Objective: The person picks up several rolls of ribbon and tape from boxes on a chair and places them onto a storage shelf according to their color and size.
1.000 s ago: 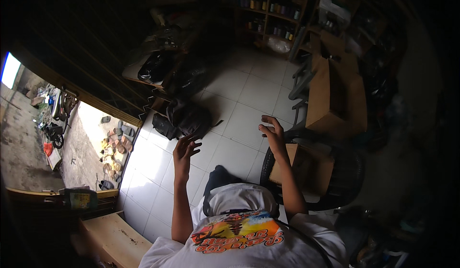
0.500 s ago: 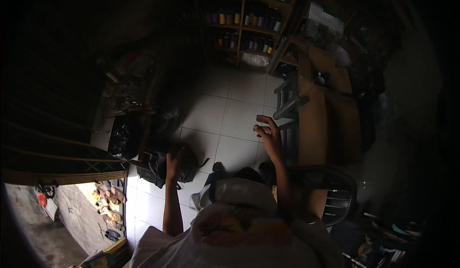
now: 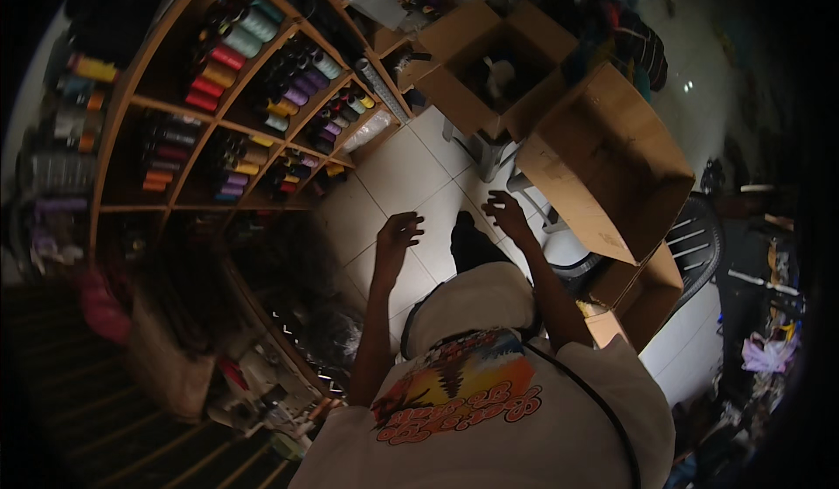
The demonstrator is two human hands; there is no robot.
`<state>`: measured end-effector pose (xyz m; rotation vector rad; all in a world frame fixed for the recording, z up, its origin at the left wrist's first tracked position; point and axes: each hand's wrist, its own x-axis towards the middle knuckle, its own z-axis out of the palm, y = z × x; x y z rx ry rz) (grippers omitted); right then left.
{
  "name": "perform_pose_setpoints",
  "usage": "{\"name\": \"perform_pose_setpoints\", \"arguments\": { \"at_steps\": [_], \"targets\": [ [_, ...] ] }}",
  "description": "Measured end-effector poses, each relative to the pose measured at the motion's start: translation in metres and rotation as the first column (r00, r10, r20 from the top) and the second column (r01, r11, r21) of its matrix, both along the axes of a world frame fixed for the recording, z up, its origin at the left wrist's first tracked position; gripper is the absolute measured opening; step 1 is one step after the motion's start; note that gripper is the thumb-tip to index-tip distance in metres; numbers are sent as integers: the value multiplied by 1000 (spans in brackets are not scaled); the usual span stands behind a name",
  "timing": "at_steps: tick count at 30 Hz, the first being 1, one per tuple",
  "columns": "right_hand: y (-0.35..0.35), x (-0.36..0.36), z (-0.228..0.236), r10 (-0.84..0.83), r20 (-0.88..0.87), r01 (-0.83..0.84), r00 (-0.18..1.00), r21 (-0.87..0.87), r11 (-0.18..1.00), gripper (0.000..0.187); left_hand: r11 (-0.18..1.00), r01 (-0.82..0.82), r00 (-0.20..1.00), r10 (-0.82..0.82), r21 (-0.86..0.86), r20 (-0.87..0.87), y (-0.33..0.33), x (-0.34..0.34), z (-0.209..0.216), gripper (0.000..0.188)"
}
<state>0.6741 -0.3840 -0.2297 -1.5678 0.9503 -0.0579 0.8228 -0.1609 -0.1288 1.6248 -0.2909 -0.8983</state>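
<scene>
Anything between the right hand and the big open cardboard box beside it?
Nothing visible. The right hand hangs empty, fingers spread, over bare floor tile, apart from the large open cardboard box to its right. Only the white plastic chair under the box lies near that gap.

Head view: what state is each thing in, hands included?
Left hand: empty, fingers spread, in the air over the floor.
Right hand: empty, fingers curled, touching nothing.
Large cardboard box: open, tipped on its side.
Smaller cardboard box: flaps open, upright.
Wooden shelf: compartments filled with thread cones.
</scene>
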Motion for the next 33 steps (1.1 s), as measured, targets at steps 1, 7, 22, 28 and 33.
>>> {"name": "perform_pose_setpoints", "arguments": {
  "at_steps": [1,7,22,28,33],
  "targets": [
    [-11,20,-8,23,-12,-24,1000,-122,992,53,999,36,999,-36,-14,-2,-21,13,-10,33],
    [-86,122,9,-143,-49,140,988,-63,988,56,958,286,958,-286,15,-4,-155,114,-26,34],
    [-205,235,-89,-424,-399,288,813,-358,888,38,636,723,490,-748,270,448,-479,254,-199,17],
    [-241,246,-212,-456,-476,289,752,-383,877,35,419,813,52,-743,403,668,-546,201,-282,46],
    [-236,279,-217,-692,-392,585,607,-369,722,50,483,723,37,-741,494,670,-540,193,-308,70]
  ]
}}
